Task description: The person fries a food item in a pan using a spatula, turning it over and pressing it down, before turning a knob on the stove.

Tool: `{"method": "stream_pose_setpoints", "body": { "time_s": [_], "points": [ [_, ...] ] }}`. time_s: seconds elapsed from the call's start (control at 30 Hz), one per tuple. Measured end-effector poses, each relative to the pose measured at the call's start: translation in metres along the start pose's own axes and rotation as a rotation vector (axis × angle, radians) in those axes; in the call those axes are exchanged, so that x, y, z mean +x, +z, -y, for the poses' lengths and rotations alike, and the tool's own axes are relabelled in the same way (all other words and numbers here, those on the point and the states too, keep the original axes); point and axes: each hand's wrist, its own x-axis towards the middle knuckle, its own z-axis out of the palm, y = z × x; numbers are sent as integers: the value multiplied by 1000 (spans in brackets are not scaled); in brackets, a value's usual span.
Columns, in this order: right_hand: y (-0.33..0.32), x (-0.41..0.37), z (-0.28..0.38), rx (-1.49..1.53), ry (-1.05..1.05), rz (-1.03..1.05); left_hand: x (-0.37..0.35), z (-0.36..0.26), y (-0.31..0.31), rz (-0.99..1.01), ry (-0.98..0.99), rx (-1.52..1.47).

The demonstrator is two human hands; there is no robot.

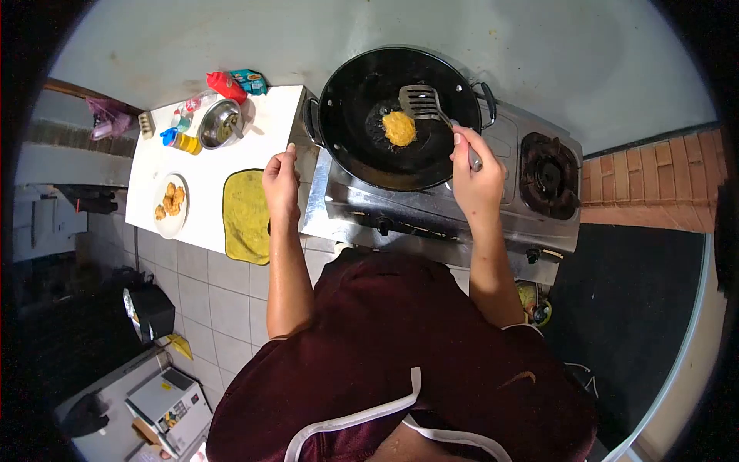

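My right hand (479, 173) is closed around the handle of a slotted spatula (419, 102). The spatula's blade is inside a black wok (354, 158), just above and right of a golden fried fritter (399, 129). A little oil glistens around the fritter. My left hand (282, 183) is held in a loose fist with the thumb up, left of the wok and below its left handle (312, 122). Nothing shows in its fingers. Beneath that hand, a yellow-green cloth (245, 215) lies at the edge of the white table.
The wok sits on a two-burner gas stove (462, 212); the right burner (548, 175) is uncovered. On the white table (208, 169) are a plate (171, 227) of fried pieces, a metal bowl (212, 127), a yellow bottle (185, 143) and a red packet (226, 87). A brick ledge (639, 192) borders the right side.
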Motion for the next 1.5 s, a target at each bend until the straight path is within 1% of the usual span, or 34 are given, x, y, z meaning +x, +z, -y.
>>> {"method": "stream_pose_setpoints", "body": {
  "time_s": [0.1, 0.23, 0.37, 0.43, 0.53, 0.57, 0.73, 0.83, 0.93, 1.03, 1.17, 1.23, 1.33, 1.47, 1.5],
  "points": [
    [-5, 4, -2, -61, -12, 21, -7, 3, -1, -47, -2, -2],
    [-10, 5, 6, -30, 129, 55, -15, 12, -5, -68, -7, -16],
    [-7, 3, 3, -25, 152, 74, -18, 19, -8, -60, -19, -24],
    [-2, 0, -8, -56, 31, 44, -13, 17, -9, -53, -24, -24],
    [2, -3, 0, -50, 35, 23, 0, 6, -6, -13, -12, -20],
    [2, -4, 6, 0, 43, 30, 3, 1, -5, -17, -10, -24],
    [14, -11, 3, 76, 2, 18, 15, -4, -1, 25, -1, -14],
    [21, -14, 5, 66, -25, -13, 22, -6, -2, 101, 8, 1],
    [26, -19, 9, 68, 13, -15, 34, -8, -4, 122, 6, 3],
    [33, -24, 11, 168, 32, -31, 41, -12, -4, 170, 8, -4],
    [36, -30, 8, 153, 33, -35, 45, -13, -3, 208, 1, -23],
    [35, -30, 15, 72, 188, 0, 51, -9, -4, 233, 17, 5],
    [38, -32, 18, 75, 211, -45, 53, -12, -4, 247, 4, -9],
    [36, -32, 27, -1, 149, -67, 56, -15, -2, 255, -13, -11],
    [34, -31, 26, -62, 76, -53, 57, -16, -2, 259, -17, -17]
  ]
}}
